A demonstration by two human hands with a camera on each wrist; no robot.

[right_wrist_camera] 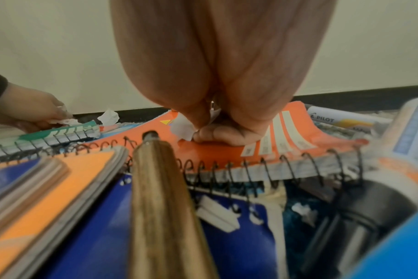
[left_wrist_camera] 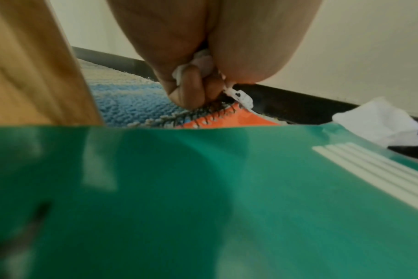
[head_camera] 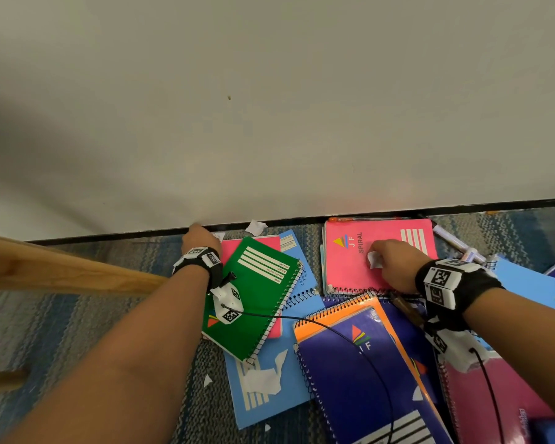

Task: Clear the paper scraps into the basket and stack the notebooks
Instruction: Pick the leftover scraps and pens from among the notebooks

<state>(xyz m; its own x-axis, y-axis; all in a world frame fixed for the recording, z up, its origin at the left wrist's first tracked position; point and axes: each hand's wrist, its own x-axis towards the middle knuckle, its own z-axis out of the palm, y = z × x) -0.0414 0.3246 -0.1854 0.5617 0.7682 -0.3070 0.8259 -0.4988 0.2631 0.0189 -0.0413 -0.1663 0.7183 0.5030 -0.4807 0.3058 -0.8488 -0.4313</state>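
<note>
Spiral notebooks lie scattered on a carpet by a wall. My left hand [head_camera: 201, 235] is at the wall's foot beyond the green notebook [head_camera: 257, 296]; its curled fingers [left_wrist_camera: 191, 85] hold white paper scraps [left_wrist_camera: 204, 60]. My right hand [head_camera: 391, 261] rests on the pink notebook [head_camera: 350, 261] and pinches a white scrap [head_camera: 374, 259], seen as the scrap [right_wrist_camera: 183, 126] under my thumb. Another scrap [head_camera: 255, 226] lies by the baseboard. A larger torn scrap [head_camera: 263, 376] lies on the light blue notebook [head_camera: 289, 395]. Dark blue and orange notebooks [head_camera: 359, 363] overlap in front.
A wooden furniture leg [head_camera: 61, 267] slants in at the left. Markers [head_camera: 458, 245] and an orange pen [head_camera: 362, 218] lie near the wall. A brown pen [right_wrist_camera: 160, 198] lies on the notebooks under my right wrist. Small scraps [head_camera: 207, 379] dot the carpet. No basket is visible.
</note>
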